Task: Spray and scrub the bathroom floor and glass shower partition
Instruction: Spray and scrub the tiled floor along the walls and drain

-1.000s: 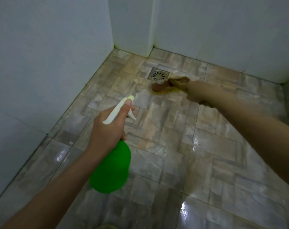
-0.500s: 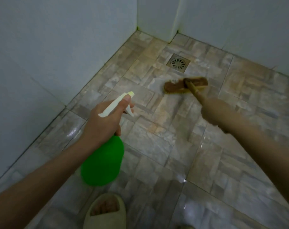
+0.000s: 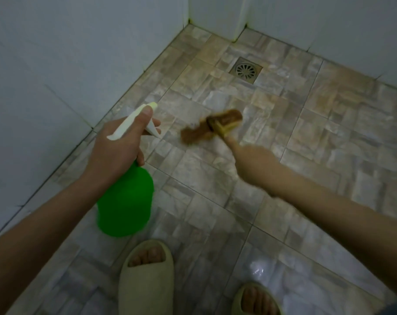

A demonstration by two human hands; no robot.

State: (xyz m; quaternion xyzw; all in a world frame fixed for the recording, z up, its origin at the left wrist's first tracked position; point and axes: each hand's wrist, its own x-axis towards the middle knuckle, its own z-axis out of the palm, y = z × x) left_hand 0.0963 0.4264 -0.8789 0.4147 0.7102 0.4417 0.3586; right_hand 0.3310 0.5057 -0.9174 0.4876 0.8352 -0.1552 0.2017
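**Floor scrub in progress, sprayer held ready**

Right hand (image 3: 253, 163) is clenched around the handle of the scrub brush (image 3: 212, 128); the brush head is on the tiled floor (image 3: 329, 133), on the person's side of the floor drain (image 3: 246, 70), and is motion-blurred. Left hand (image 3: 119, 145) grips the neck of the green spray bottle (image 3: 126, 201), thumb along the white spray head, a finger at the trigger; the bottle hangs in the air left of the brush, farther from the drain. Two slippers (image 3: 147, 276) stand nearest the camera, farthest from the drain. No glass partition in view.

Risks, as judged: the floor near the slippers shines wet, so a slip is possible while leaning toward the drain. Fast strokes one-handed could make the brush skid or flick dirty water onto the wall (image 3: 56, 64).
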